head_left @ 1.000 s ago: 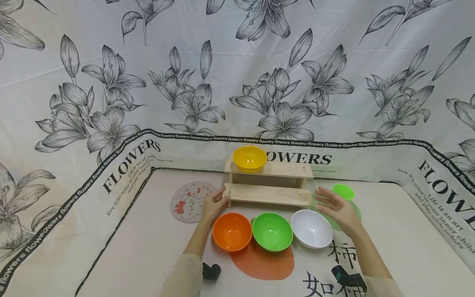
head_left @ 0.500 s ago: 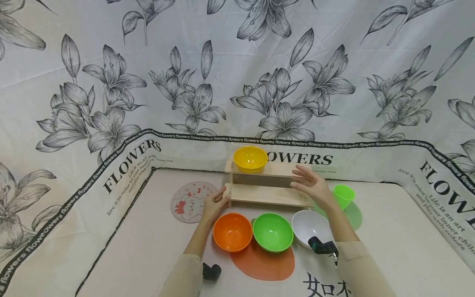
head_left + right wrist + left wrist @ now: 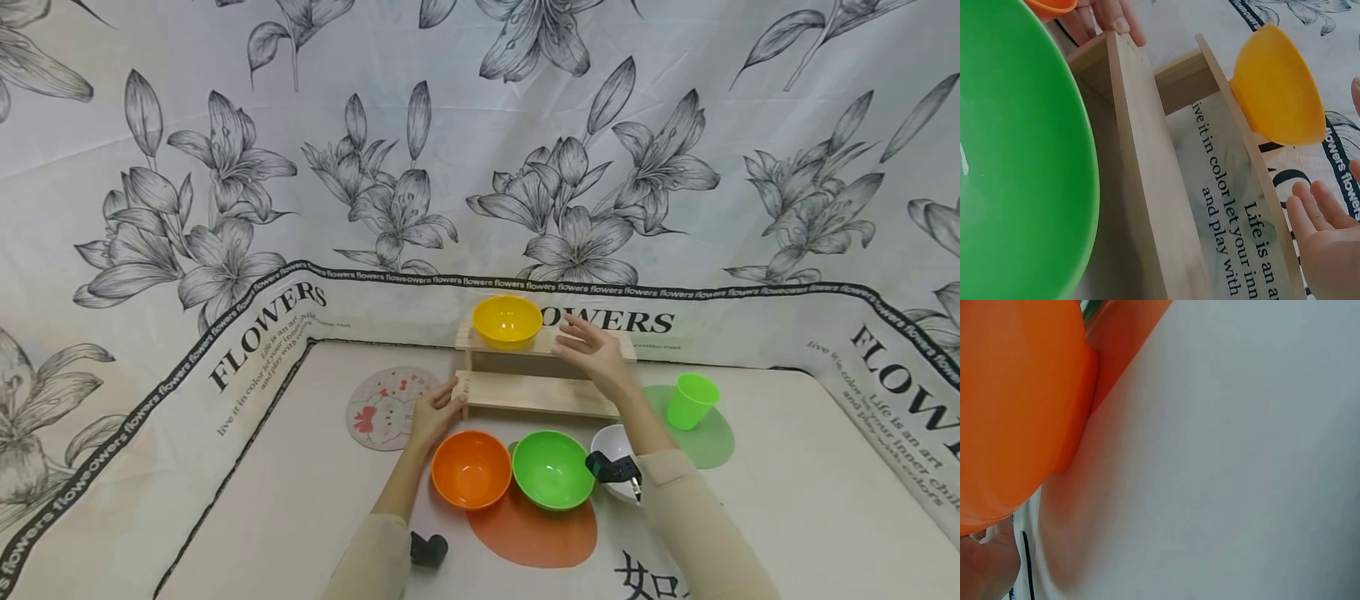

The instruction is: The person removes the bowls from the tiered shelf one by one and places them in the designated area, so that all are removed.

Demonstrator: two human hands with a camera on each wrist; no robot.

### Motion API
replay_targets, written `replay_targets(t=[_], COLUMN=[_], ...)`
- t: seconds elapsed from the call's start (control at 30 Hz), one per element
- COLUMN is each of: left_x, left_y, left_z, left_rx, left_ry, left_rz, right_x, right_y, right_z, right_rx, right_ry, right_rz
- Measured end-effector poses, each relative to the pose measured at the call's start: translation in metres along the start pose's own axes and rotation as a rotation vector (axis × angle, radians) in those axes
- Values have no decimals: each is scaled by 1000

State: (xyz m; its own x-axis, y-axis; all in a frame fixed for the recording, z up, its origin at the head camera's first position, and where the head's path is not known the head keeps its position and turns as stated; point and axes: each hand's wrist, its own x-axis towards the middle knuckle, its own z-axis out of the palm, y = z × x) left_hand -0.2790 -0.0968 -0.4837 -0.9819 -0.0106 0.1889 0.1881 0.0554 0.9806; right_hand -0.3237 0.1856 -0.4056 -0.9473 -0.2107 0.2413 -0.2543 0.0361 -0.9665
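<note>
A two-step wooden shelf [image 3: 536, 393] stands at the back of the table. My left hand [image 3: 433, 418] grips the left end of its lower board, the fingertips [image 3: 1121, 25] over the board's edge in the right wrist view. On the upper board, toward the left, sits a yellow bowl [image 3: 507, 323]. Just right of that bowl my right hand [image 3: 600, 358] hovers over the upper board, fingers apart and holding nothing. An orange bowl [image 3: 471, 472], a green bowl [image 3: 553, 472] and a white bowl [image 3: 611, 440] line up before the shelf; my right forearm partly hides the white one.
A green cup [image 3: 692, 403] stands right of the shelf on a round green patch [image 3: 716, 446]. At left lies a round pink rabbit mat [image 3: 381, 415]. A flower-printed cloth [image 3: 420, 208] hangs behind the table.
My right hand has moved left and up from beside the shelf's right end to near the yellow bowl, uncovering the green cup. My left hand keeps its place on the shelf.
</note>
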Motion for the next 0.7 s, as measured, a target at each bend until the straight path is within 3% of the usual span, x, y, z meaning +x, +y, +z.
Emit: replay_targets(t=[0.27, 0.7], left_x=[2, 0], left_y=[-2, 0], left_z=[-1, 1], left_rx=[-11, 3], left_ry=[0, 3], left_rz=[-2, 6], right_x=[19, 32], right_y=[-2, 1], right_z=[19, 40], right_rx=[-21, -55], right_ry=[-58, -70], right_rz=[0, 44])
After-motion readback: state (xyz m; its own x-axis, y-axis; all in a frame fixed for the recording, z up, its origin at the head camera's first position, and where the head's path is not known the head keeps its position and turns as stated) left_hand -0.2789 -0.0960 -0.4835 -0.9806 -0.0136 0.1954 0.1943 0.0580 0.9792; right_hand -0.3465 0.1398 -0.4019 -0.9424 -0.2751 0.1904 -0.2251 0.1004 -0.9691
